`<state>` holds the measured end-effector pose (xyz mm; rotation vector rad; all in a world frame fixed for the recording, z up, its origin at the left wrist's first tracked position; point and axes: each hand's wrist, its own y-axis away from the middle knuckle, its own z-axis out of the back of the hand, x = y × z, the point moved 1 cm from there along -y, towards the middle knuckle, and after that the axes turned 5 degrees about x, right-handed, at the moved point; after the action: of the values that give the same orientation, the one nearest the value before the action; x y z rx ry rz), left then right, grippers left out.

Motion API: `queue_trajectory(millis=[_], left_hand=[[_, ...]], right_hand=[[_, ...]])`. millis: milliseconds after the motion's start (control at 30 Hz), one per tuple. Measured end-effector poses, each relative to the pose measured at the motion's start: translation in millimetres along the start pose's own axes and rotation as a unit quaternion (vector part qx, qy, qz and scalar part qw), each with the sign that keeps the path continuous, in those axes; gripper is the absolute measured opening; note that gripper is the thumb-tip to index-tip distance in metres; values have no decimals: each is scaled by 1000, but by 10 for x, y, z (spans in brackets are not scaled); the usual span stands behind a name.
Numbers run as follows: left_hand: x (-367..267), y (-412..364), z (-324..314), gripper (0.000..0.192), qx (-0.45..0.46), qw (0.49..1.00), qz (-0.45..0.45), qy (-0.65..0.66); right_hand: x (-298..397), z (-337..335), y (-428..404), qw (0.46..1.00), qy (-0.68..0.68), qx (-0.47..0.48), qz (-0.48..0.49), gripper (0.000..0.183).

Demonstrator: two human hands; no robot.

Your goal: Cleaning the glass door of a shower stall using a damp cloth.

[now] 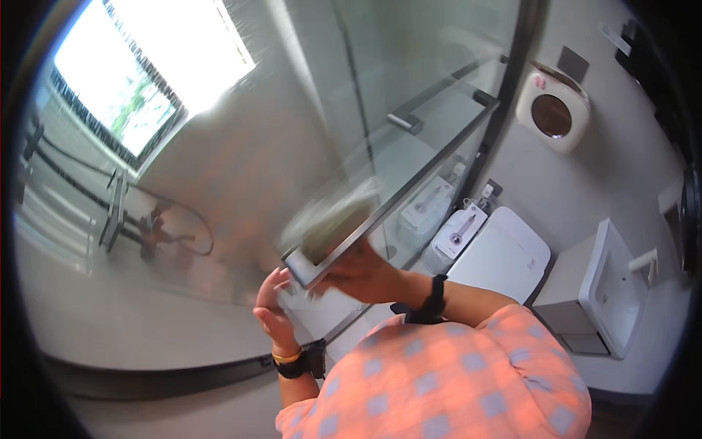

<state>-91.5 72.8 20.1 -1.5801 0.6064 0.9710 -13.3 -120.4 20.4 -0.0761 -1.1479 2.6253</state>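
A blurred greenish cloth (340, 219) lies across the metal top rail (406, 195) of a glass shower enclosure, close to its near corner. My right hand (364, 271) is at the rail just below the cloth and appears to grip it; motion blur and the rail hide the fingers. Beside that corner, my left hand (274, 313) is raised with its fingers loosely curved and nothing in it. Whether its fingertips touch the glass cannot be made out.
A toilet (504, 258) with a printed box (460, 233) beside it stands right of the glass. Further right are a washbasin (614, 296) and a wall-mounted paper dispenser (554, 110). Shower fittings (118, 211) are below a bright window (142, 77) at left.
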Motion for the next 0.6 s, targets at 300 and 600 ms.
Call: queue_trajectory(millis=[300, 600], left_hand=[[108, -43, -44, 76, -71, 991, -16, -108], [109, -70, -89, 77, -145, 971, 19, -190]], right_hand=[[-2006, 220, 762, 867, -178, -296, -358, 61], [-2209, -1449, 2436, 363, -528, -460, -615, 54]])
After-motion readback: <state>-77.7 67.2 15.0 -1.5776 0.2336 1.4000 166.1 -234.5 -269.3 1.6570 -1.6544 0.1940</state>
